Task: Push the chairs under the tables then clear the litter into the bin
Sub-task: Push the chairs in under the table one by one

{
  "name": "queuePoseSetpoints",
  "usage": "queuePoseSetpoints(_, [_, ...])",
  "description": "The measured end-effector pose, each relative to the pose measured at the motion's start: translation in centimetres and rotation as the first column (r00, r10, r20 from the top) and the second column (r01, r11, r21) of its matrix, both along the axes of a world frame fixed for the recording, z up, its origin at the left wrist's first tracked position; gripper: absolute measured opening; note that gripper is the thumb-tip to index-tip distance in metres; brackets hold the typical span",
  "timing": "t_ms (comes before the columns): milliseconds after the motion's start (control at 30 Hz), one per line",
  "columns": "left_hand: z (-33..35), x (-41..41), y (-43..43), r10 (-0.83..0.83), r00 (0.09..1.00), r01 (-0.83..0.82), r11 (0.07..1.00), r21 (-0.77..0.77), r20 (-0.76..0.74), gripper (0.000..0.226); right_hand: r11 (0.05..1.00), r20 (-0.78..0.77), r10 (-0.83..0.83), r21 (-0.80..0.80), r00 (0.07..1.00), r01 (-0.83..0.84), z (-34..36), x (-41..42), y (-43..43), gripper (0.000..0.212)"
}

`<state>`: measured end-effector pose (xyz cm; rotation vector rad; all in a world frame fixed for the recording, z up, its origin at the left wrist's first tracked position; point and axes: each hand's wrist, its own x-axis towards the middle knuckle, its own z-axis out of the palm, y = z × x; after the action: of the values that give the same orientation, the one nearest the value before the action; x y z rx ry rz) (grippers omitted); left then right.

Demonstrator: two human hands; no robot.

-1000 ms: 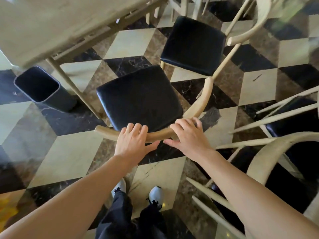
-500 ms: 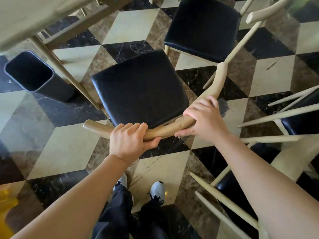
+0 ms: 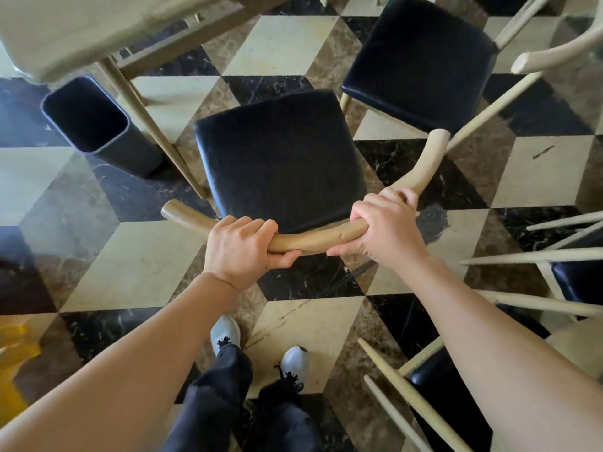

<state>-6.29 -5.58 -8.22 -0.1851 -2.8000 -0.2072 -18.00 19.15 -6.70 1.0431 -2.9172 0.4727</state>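
Observation:
A wooden chair with a black cushioned seat [image 3: 280,158] stands in front of me, facing a pale wooden table [image 3: 75,27] at the upper left. My left hand [image 3: 238,249] is wrapped around its curved wooden backrest [image 3: 313,239] left of centre. My right hand [image 3: 385,230] grips the same rail where it bends to the right. The seat sits outside the table edge, beside the table leg [image 3: 150,132]. A dark grey bin [image 3: 98,125] stands open on the floor by that leg, left of the chair.
A second black-seated chair [image 3: 417,60] stands at the upper right, close to the held chair's armrest end. More chairs [image 3: 574,278] crowd the right side and lower right. The floor is checkered marble. My feet [image 3: 261,347] are just behind the chair. Something yellow [image 3: 13,360] lies at the far left.
Both hands went from resting on the backrest to gripping it; the right hand slid toward the bend. The chair has shifted a little relative to the table.

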Motion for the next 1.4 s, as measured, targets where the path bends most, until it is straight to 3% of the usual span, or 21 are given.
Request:
queuePoseSetpoints(733, [2.9,-15.3,-10.0,0.081,0.997,-0.081,0.994,0.071,0.002,0.072,0.997,-0.009,0.066,0.032,0.998,-0.066,4.1,-16.5,-10.6,0.062])
queuePoseSetpoints(1033, [0.8,-16.3,-8.5,0.124,0.991,-0.125,0.992,0.014,0.057,0.072,0.992,0.07,0.096,0.073,0.993,-0.102,1.8,-18.4,-9.6,0.072])
queuePoseSetpoints(1400, [-0.6,-18.8,-11.0,0.185,0.98,-0.183,0.983,-0.031,0.071,0.067,0.985,-0.019,0.17,0.022,0.985,-0.17,-0.3,-22.7,-12.7,0.075])
